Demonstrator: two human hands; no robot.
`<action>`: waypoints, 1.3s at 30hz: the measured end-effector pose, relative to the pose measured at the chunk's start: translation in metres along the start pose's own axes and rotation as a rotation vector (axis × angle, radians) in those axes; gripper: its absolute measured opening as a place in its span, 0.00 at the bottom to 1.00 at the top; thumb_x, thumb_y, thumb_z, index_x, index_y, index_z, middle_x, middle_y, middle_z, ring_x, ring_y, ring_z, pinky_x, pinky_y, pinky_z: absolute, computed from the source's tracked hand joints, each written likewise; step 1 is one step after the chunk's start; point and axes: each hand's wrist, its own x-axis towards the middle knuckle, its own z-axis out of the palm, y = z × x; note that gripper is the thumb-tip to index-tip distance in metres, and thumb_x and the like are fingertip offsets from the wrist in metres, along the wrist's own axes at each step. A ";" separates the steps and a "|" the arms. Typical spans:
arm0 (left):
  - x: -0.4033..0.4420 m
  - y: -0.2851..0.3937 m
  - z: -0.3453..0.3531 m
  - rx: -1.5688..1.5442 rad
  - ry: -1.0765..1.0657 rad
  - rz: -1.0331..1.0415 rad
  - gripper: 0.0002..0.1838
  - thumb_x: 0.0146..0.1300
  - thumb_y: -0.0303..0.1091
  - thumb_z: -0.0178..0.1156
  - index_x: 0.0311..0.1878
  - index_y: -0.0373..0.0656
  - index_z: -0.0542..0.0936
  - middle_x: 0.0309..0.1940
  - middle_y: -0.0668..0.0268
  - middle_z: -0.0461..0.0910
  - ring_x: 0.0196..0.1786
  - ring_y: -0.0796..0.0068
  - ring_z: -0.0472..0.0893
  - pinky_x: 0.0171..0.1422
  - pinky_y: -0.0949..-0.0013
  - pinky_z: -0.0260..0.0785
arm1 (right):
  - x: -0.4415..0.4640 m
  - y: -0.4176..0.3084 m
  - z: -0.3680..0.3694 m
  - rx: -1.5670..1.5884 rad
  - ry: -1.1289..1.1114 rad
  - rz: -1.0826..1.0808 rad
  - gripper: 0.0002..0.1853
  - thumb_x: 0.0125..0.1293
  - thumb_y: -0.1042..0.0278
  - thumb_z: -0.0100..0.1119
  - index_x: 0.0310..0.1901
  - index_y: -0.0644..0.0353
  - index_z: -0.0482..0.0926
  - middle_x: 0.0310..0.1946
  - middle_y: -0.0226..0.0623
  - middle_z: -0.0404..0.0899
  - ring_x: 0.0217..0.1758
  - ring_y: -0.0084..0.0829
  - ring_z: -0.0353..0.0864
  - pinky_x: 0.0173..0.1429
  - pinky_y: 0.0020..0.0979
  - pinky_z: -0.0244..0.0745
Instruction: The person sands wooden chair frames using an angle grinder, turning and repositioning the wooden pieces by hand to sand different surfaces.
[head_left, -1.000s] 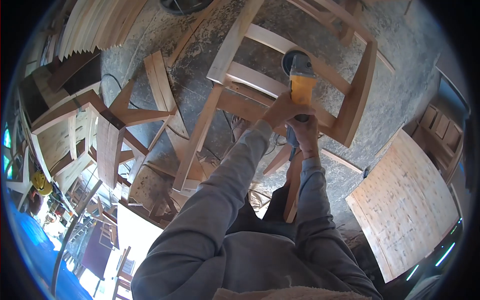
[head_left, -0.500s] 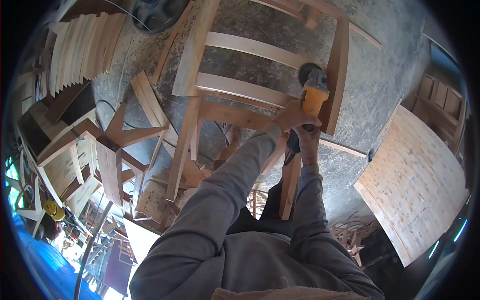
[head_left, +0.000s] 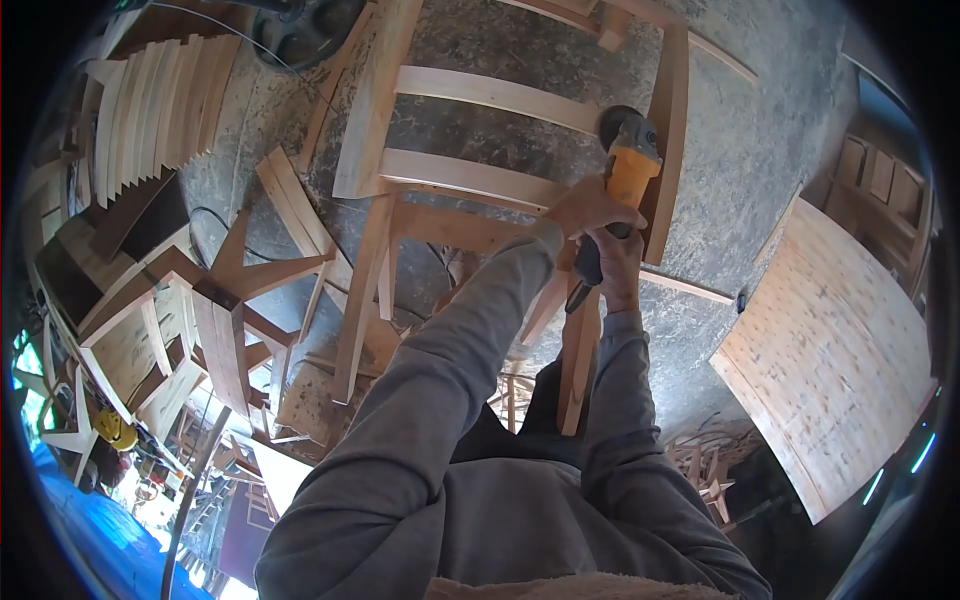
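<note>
A yellow and grey angle grinder (head_left: 630,172) has its round disc at the right end of a slat of a wooden chair frame (head_left: 500,92), close to the right upright (head_left: 668,150). My left hand (head_left: 588,208) is wrapped round the grinder's yellow body near its middle. Just below and to the right, my right hand (head_left: 622,262) grips the dark rear part of the same tool. Whether the disc touches the wood cannot be made out. One leg of the frame (head_left: 577,370) points down between my forearms.
Stacked curved wooden pieces (head_left: 165,110) lie at upper left, beside a black wheel-like object (head_left: 305,30). Another wooden chair frame (head_left: 220,325) stands at left. A plywood sheet (head_left: 830,350) lies at right. A thin strip (head_left: 686,287) rests on the floor.
Relative to the chair frame, the grinder and both hands have moved right along the slat, from its middle to the right upright. The view has shifted too. Both hands still hold the grinder.
</note>
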 end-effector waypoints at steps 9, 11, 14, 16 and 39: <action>-0.037 -0.049 0.007 0.160 0.058 0.107 0.35 0.45 0.47 0.82 0.52 0.31 0.85 0.40 0.55 0.89 0.42 0.65 0.89 0.49 0.64 0.81 | -0.054 0.035 0.006 0.043 0.011 0.015 0.19 0.60 0.66 0.78 0.48 0.65 0.83 0.35 0.32 0.86 0.34 0.23 0.86 0.39 0.27 0.80; -0.046 -0.064 0.006 0.092 0.097 0.148 0.35 0.45 0.47 0.82 0.52 0.31 0.84 0.41 0.55 0.89 0.43 0.65 0.89 0.50 0.63 0.81 | -0.061 0.040 0.008 0.022 -0.027 0.041 0.20 0.59 0.66 0.79 0.49 0.65 0.83 0.34 0.30 0.86 0.35 0.21 0.84 0.40 0.26 0.78; -0.055 -0.063 -0.002 -0.042 0.105 0.042 0.34 0.44 0.46 0.83 0.50 0.31 0.85 0.42 0.56 0.89 0.44 0.66 0.89 0.50 0.64 0.81 | -0.058 0.044 0.016 -0.098 -0.025 -0.010 0.20 0.59 0.68 0.79 0.49 0.64 0.82 0.35 0.30 0.85 0.36 0.20 0.84 0.41 0.25 0.78; -0.054 -0.058 -0.008 -0.016 0.111 -0.031 0.33 0.45 0.45 0.83 0.50 0.31 0.85 0.43 0.57 0.89 0.44 0.68 0.89 0.50 0.64 0.81 | -0.050 0.048 0.015 -0.102 -0.050 -0.067 0.18 0.59 0.67 0.79 0.47 0.65 0.83 0.35 0.30 0.86 0.36 0.20 0.85 0.42 0.25 0.80; -0.070 -0.032 -0.108 -0.106 0.551 0.185 0.31 0.49 0.46 0.82 0.51 0.35 0.85 0.44 0.59 0.89 0.46 0.67 0.89 0.51 0.63 0.81 | 0.010 -0.003 0.121 -0.365 -0.399 -0.250 0.15 0.57 0.73 0.76 0.44 0.66 0.83 0.32 0.34 0.87 0.31 0.24 0.87 0.36 0.26 0.81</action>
